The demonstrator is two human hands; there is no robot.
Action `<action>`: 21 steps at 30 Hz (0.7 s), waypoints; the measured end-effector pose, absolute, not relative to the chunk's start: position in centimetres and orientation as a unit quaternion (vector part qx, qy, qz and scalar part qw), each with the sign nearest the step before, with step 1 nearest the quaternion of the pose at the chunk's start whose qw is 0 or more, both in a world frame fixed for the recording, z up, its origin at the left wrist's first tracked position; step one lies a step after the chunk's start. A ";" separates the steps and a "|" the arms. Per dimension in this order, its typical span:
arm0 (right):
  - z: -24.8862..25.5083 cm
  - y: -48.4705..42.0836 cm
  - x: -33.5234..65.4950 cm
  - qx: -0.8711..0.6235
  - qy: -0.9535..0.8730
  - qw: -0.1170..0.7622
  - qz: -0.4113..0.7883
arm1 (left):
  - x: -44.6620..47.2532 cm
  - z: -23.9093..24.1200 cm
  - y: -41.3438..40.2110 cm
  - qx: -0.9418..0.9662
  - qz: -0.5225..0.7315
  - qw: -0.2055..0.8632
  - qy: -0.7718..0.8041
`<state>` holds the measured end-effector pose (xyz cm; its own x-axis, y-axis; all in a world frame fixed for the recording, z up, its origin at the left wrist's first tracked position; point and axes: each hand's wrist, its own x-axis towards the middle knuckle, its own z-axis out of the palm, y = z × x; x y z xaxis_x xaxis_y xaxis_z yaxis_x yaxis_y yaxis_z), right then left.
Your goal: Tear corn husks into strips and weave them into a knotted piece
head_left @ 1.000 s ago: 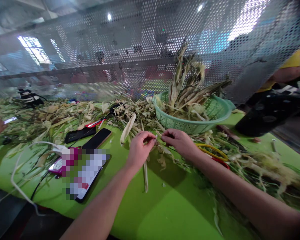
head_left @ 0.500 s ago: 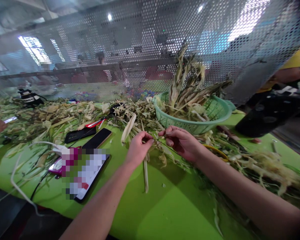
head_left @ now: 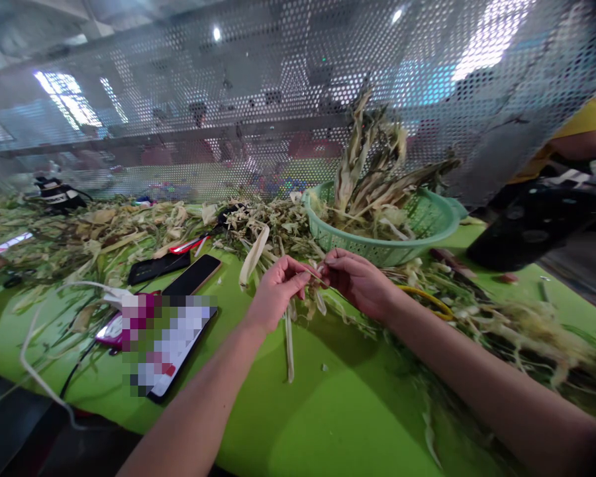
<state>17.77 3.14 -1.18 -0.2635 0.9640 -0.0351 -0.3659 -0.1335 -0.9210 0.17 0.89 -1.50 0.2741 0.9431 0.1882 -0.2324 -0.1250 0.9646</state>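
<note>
My left hand (head_left: 277, 291) and my right hand (head_left: 356, 279) meet over the green table (head_left: 328, 424), just in front of a mint plastic basket (head_left: 377, 248). Both pinch the same thin strip of dried corn husk (head_left: 316, 275) between thumb and fingers. More pale husk strips (head_left: 289, 338) hang and lie below my left hand. The basket holds a tall bunch of dried husks (head_left: 372, 165).
Several phones (head_left: 193, 275) and a white cable (head_left: 34, 371) lie at the left. Heaps of husk (head_left: 129, 225) cover the table's far side and right. Yellow-handled scissors (head_left: 427, 298) lie by my right wrist. A perforated metal screen (head_left: 278, 99) stands behind. Another person's arm (head_left: 581, 142) is at far right.
Both hands have lifted slightly and drawn closer together, the fingertips now meeting on the husk strip. The right hand has turned its fingers toward the left hand.
</note>
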 end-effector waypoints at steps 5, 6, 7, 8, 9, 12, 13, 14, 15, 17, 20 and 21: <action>-0.9 3.1 17.7 -0.360 -0.453 0.496 0.647 | 0.0 -2.0 1.4 0.559 0.513 0.536 0.371; -0.9 3.1 17.8 -0.362 -0.456 0.496 0.645 | 0.0 -2.0 1.4 0.561 0.511 0.533 0.374; -0.9 3.1 17.8 -0.364 -0.458 0.496 0.642 | -0.1 -2.0 1.5 0.562 0.509 0.531 0.378; -0.9 3.1 17.8 -0.367 -0.460 0.495 0.639 | -0.1 -1.9 1.5 0.563 0.508 0.527 0.382; -0.9 3.1 17.9 -0.369 -0.465 0.495 0.635 | -0.1 -1.9 1.5 0.565 0.506 0.524 0.388; -0.9 3.0 18.0 -0.368 -0.488 0.488 0.623 | 0.0 -1.8 1.6 0.568 0.502 0.522 0.391; -0.8 2.9 18.0 -0.371 -0.498 0.482 0.618 | 0.0 -1.8 1.6 0.567 0.502 0.526 0.387; -0.6 2.8 18.0 -0.378 -0.508 0.475 0.611 | 0.0 -1.8 1.7 0.566 0.502 0.530 0.382; -0.4 2.7 18.0 -0.389 -0.517 0.467 0.603 | 0.0 -1.9 1.7 0.566 0.502 0.533 0.379; 0.2 2.4 18.0 -0.412 -0.535 0.453 0.583 | 0.0 -2.1 1.7 0.569 0.501 0.531 0.379; 1.0 2.0 17.9 -0.427 -0.556 0.433 0.566 | -0.1 -2.2 1.8 0.588 0.499 0.508 0.383; 1.1 2.0 17.8 -0.428 -0.562 0.430 0.563 | -0.1 -2.2 1.8 0.597 0.498 0.499 0.383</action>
<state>17.84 2.00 1.11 -0.2645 0.9644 0.0008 -0.0029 0.0000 -1.0000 -0.08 1.79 -2.24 0.2105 0.9542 0.2125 -0.0390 -0.2090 0.9771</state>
